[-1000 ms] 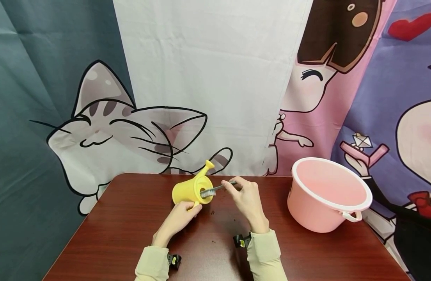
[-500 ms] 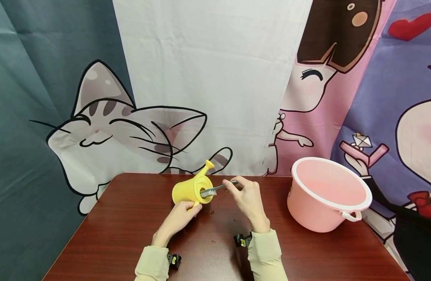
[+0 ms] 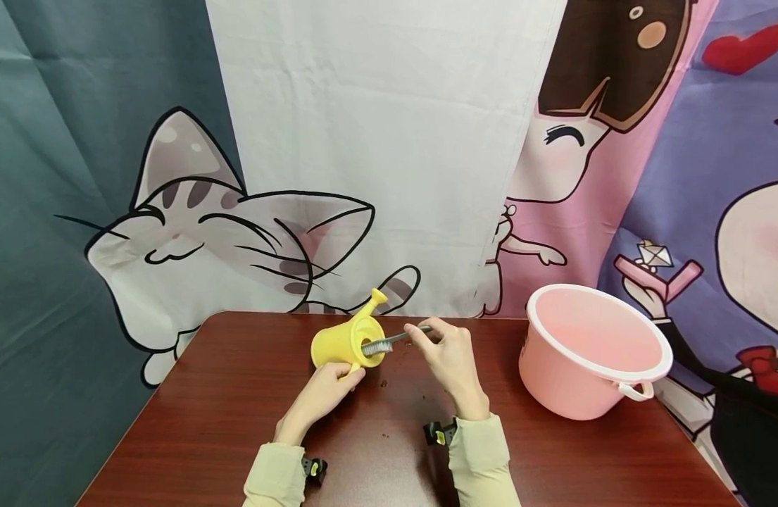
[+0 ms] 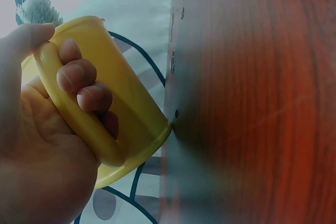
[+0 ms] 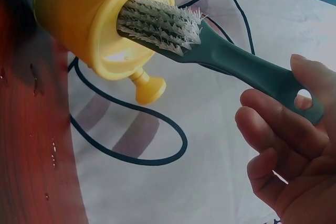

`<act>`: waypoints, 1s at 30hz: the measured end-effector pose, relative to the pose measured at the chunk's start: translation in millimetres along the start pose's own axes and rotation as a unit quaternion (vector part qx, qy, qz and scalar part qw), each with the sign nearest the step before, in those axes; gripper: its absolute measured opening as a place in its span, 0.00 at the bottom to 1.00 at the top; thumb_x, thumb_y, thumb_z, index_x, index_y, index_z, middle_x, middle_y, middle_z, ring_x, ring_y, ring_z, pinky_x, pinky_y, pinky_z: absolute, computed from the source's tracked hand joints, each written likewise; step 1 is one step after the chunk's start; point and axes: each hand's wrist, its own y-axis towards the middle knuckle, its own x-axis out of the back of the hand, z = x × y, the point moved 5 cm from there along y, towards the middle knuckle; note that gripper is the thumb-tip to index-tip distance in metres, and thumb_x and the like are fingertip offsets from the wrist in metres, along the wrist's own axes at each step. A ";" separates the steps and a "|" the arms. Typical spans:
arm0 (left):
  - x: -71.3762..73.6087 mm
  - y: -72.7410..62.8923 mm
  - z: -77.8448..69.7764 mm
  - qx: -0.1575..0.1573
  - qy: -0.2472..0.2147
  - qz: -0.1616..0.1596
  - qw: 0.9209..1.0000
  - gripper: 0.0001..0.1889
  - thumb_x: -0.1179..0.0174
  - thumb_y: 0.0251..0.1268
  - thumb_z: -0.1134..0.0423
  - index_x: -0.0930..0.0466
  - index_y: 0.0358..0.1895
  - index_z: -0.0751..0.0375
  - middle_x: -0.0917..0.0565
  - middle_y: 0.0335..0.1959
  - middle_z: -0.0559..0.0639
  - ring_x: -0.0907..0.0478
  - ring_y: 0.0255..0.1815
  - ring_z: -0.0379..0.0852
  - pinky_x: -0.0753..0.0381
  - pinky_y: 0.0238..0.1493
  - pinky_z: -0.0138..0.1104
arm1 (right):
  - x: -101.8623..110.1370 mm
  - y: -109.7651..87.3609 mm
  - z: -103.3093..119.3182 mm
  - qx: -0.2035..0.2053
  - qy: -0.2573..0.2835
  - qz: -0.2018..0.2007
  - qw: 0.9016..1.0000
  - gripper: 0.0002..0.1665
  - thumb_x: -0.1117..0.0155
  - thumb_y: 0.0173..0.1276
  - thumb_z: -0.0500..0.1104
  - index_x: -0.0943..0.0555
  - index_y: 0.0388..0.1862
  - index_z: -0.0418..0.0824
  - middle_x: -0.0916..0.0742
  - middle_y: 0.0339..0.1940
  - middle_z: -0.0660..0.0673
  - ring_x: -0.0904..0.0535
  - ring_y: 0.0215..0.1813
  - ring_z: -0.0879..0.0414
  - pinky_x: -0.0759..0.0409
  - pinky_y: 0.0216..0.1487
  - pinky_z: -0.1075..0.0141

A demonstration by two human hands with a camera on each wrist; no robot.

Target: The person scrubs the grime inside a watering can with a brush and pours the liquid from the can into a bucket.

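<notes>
My left hand [image 3: 325, 391] grips the handle [image 4: 79, 108] of a yellow toy watering can [image 3: 333, 345], its fingers curled through the loop. The can is tilted, its opening turned to the right and its spout [image 5: 150, 88] pointing away at the back. Between thumb and fingers, my right hand [image 3: 450, 360] pinches the end of a dark green scrubbing brush [image 5: 247, 72] near its hanging hole. White bristles [image 5: 157, 22] enter the can's mouth, and the front of the brush head is hidden inside.
A pink bucket [image 3: 572, 380] with a white rim stands at the right of the brown wooden table [image 3: 192, 422]. Water drops [image 5: 53, 153] dot the tabletop below the can. A printed cartoon cloth [image 3: 389, 141] hangs just behind the table's far edge.
My right hand has shifted slightly to the right, drawing the brush a little out of the can. The left hand and the watering can stay in place.
</notes>
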 end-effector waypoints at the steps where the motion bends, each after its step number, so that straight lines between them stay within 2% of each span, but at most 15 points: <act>1: -0.2 0.2 0.2 0.000 0.001 0.000 1.000 0.24 0.44 0.70 0.43 0.32 0.17 0.52 0.36 0.15 0.39 0.39 0.18 0.36 0.37 0.21 0.30 | 0.2 -0.1 -0.2 -0.001 0.000 0.001 1.000 0.10 0.30 0.64 0.51 0.16 0.26 0.49 0.17 0.18 0.56 0.28 0.18 0.62 0.33 0.19 0.67; 8: -0.4 0.9 -0.4 -0.004 0.004 -0.006 1.000 0.24 0.43 0.70 0.44 0.33 0.17 0.52 0.37 0.15 0.39 0.39 0.18 0.36 0.38 0.22 0.31 | 2.7 0.0 -0.2 -0.007 0.007 0.003 1.000 0.11 0.30 0.65 0.52 0.15 0.27 0.49 0.17 0.17 0.54 0.28 0.17 0.62 0.32 0.17 0.67; 16: 0.6 0.2 0.0 -0.003 0.000 -0.009 1.000 0.24 0.43 0.70 0.45 0.33 0.17 0.52 0.37 0.15 0.40 0.39 0.18 0.37 0.38 0.21 0.31 | 3.8 0.0 -2.3 -0.013 0.012 0.002 1.000 0.11 0.31 0.65 0.52 0.16 0.27 0.48 0.16 0.18 0.50 0.26 0.17 0.55 0.31 0.18 0.67; 19: 0.6 0.4 0.2 -0.002 -0.001 -0.010 1.000 0.24 0.43 0.70 0.46 0.33 0.17 0.52 0.38 0.15 0.39 0.39 0.19 0.36 0.38 0.21 0.30 | 4.5 0.1 -2.4 -0.015 0.010 0.003 1.000 0.12 0.31 0.65 0.54 0.16 0.27 0.49 0.16 0.18 0.50 0.26 0.17 0.56 0.31 0.18 0.66; 26: -1.0 1.4 2.0 0.002 0.000 -0.011 1.000 0.24 0.43 0.70 0.45 0.34 0.17 0.53 0.39 0.15 0.39 0.41 0.19 0.36 0.39 0.22 0.30 | 6.7 -0.1 -2.3 -0.014 0.008 -0.005 1.000 0.12 0.31 0.65 0.55 0.16 0.27 0.50 0.18 0.17 0.59 0.27 0.17 0.60 0.31 0.18 0.66; 30: -0.9 1.1 1.8 0.003 -0.003 -0.011 1.000 0.24 0.43 0.70 0.45 0.33 0.18 0.53 0.38 0.15 0.39 0.40 0.18 0.36 0.39 0.21 0.31 | 7.0 -0.2 -3.4 -0.013 0.010 -0.005 1.000 0.12 0.31 0.65 0.54 0.16 0.27 0.50 0.17 0.17 0.55 0.28 0.17 0.60 0.31 0.18 0.66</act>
